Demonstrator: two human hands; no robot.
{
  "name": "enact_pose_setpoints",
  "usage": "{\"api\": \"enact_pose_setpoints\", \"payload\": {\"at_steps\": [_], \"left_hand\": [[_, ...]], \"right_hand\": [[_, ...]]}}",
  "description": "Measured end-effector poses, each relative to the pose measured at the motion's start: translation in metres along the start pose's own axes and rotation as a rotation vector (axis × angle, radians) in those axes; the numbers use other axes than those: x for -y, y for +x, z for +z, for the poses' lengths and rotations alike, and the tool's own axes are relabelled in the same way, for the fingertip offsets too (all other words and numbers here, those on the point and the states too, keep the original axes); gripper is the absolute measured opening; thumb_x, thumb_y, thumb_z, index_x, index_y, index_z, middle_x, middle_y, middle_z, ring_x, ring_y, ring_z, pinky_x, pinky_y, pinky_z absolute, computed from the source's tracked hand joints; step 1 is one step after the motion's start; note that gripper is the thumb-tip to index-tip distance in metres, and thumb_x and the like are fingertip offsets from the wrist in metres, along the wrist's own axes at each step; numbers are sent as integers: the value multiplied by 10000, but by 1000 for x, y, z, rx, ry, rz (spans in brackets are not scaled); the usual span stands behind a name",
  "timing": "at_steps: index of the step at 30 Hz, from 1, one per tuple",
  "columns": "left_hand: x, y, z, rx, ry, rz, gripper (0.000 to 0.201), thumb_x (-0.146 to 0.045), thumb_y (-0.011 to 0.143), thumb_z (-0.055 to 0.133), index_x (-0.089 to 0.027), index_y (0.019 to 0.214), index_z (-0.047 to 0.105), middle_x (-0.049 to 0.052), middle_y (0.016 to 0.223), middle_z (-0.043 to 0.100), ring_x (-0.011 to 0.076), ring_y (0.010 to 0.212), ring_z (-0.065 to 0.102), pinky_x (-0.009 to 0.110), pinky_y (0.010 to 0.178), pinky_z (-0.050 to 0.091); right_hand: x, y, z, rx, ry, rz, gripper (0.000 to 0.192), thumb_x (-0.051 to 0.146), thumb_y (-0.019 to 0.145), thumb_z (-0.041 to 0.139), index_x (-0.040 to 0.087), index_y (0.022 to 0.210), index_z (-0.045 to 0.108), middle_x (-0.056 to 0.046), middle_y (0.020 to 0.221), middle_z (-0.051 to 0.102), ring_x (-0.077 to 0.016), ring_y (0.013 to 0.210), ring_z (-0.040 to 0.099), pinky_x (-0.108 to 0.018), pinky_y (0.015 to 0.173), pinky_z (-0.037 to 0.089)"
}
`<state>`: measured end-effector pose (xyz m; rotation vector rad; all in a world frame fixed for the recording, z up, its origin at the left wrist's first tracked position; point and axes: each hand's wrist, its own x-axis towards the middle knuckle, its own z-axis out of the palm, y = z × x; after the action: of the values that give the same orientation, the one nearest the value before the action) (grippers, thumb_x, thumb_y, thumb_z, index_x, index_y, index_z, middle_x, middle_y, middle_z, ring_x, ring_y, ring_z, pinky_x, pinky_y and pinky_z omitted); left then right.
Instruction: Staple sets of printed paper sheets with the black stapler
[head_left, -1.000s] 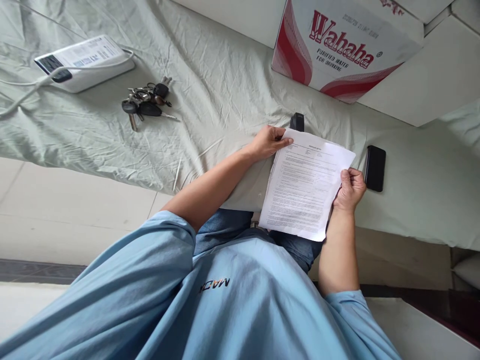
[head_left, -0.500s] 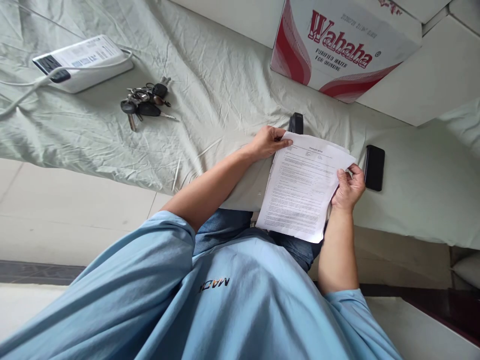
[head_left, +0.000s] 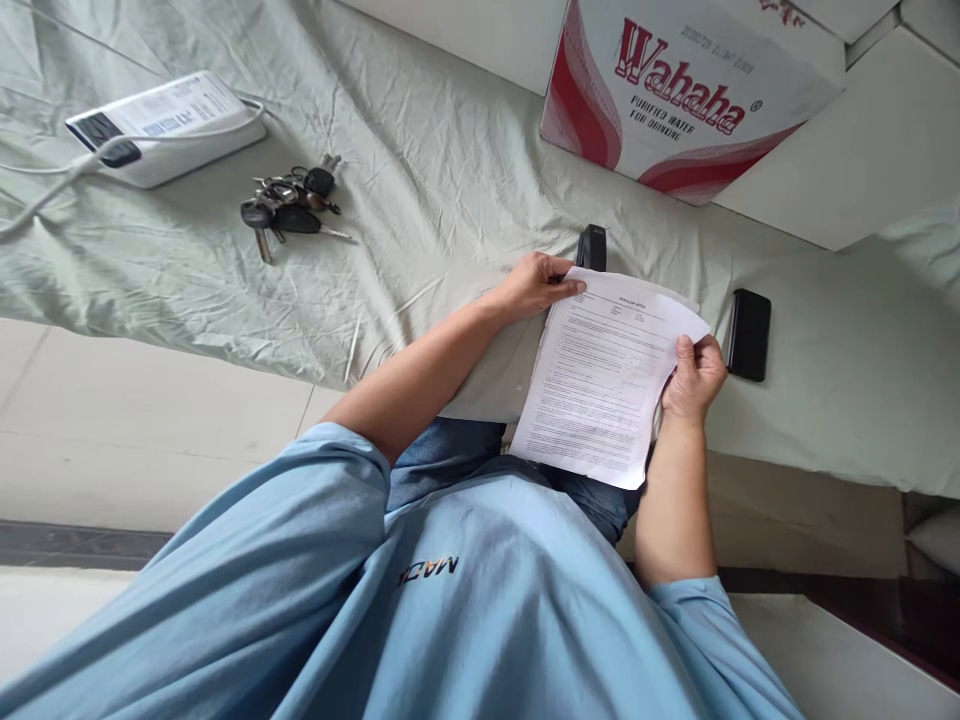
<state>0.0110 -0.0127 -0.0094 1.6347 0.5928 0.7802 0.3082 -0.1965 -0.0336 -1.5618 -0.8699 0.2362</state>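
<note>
Both my hands hold a small stack of printed paper sheets (head_left: 604,380) over the edge of a cloth-covered surface. My left hand (head_left: 536,284) pinches the stack's far left corner. My right hand (head_left: 696,374) grips its right edge, thumb on top of the front sheet. A black stapler (head_left: 592,246) lies just beyond the paper, partly hidden by it and close to my left fingers. A black phone (head_left: 749,335) rests on the cloth right of my right hand.
A pale green wrinkled cloth (head_left: 420,180) covers the surface. A bunch of keys (head_left: 289,205) and a white power strip (head_left: 161,122) with a cable lie far left. A red and white Wahaha water carton (head_left: 682,90) stands at the back.
My right hand has shifted a little up the paper's right edge, its thumb now over the front sheet, and the stack has tilted slightly. My left hand has stayed put.
</note>
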Motion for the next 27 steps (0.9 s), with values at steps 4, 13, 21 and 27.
{"api": "enact_pose_setpoints", "payload": {"at_steps": [4, 13, 21, 27], "left_hand": [[0, -1, -1, 21, -48, -25, 607, -752, 899, 896, -155, 933, 790, 54, 858, 745, 172, 804, 652, 305, 713, 482], [4, 1, 1, 80, 139, 43, 576, -638, 980, 831, -231, 703, 533, -39, 666, 408, 114, 643, 339, 345, 612, 249], [3, -1, 3, 118, 212, 76, 668, -690, 1062, 727, -264, 700, 361, -55, 652, 315, 118, 656, 284, 355, 632, 234], [-1, -2, 5, 115, 278, 93, 646, -663, 1113, 640, -270, 705, 328, -52, 646, 312, 121, 643, 305, 352, 636, 247]], "right_hand": [[1, 1, -2, -17, -28, 31, 660, 834, 692, 965, 232, 782, 711, 42, 763, 651, -171, 770, 628, -362, 833, 592], [7, 3, -2, -102, -4, 72, 734, 874, 633, 974, 245, 741, 613, 54, 763, 621, -147, 743, 562, -333, 753, 553], [4, 4, -4, -112, 67, 69, 653, 739, 672, 1017, 242, 700, 594, 80, 699, 511, -141, 741, 556, -334, 806, 585], [7, 3, -2, -104, 86, 57, 639, 700, 689, 1021, 240, 686, 578, 72, 711, 522, -140, 737, 546, -322, 767, 567]]}}
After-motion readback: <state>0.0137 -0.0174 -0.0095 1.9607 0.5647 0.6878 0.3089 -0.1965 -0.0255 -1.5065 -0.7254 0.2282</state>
